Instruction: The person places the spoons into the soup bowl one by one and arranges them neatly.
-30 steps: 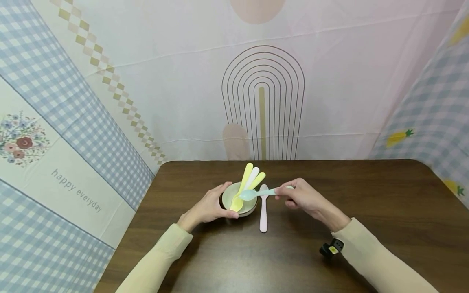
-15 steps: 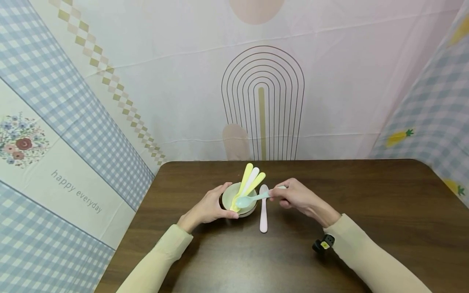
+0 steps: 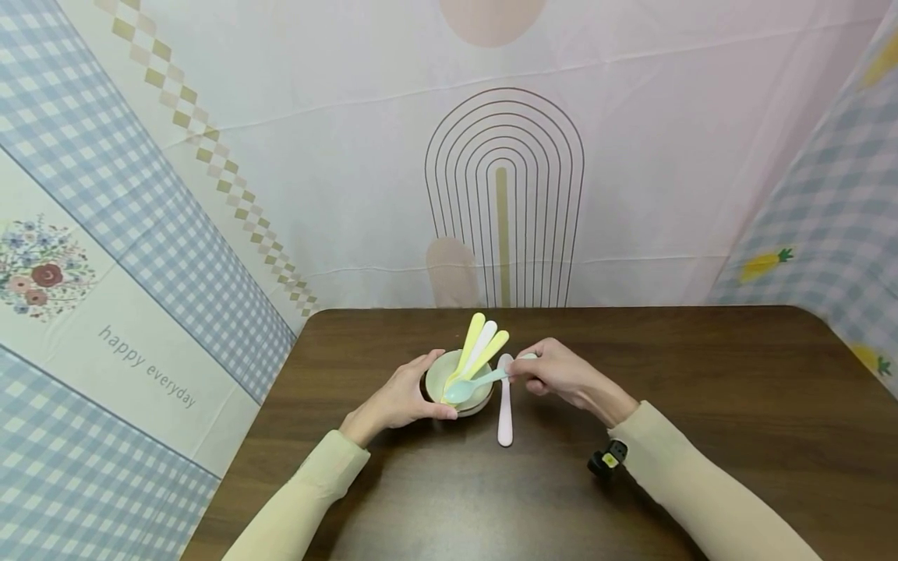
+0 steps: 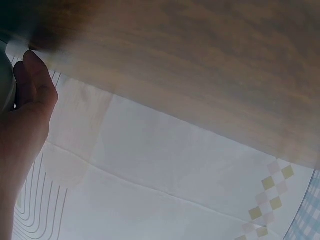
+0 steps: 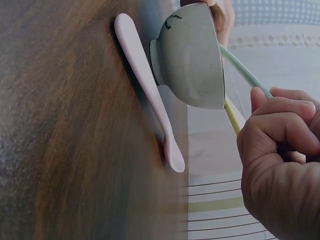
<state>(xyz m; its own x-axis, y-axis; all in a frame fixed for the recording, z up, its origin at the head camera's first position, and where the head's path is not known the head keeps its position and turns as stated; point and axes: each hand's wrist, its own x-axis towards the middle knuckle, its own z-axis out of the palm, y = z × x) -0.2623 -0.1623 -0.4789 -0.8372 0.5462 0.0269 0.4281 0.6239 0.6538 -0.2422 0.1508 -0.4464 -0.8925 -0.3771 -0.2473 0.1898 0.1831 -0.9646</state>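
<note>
A pale ceramic bowl (image 3: 436,375) stands on the table, and my left hand (image 3: 403,396) grips its left side with the thumb at the front and the fingers behind. Two yellow spoons (image 3: 491,350) and a white spoon (image 3: 482,340) lean in it, handles fanned toward the back right. My right hand (image 3: 563,375) pinches the handle of a mint-green spoon (image 3: 463,391), whose scoop end is inside the bowl over the other spoons. Just right of the bowl, a pink spoon (image 3: 505,413) lies on the table. The right wrist view shows the bowl's outer wall (image 5: 195,60) and the pink spoon's handle.
The dark wooden table (image 3: 701,374) extends to both sides of the hands. Behind its far edge hangs a white patterned cloth (image 3: 365,195), with blue checked cloth (image 3: 63,93) on the left. A small black device (image 3: 607,460) sits on the right wrist.
The right hand has moved left and slightly forward, lowering the mint-green spoon's scoop end from above the bowl's right side into the bowl. My left hand and the bowl have stayed put.
</note>
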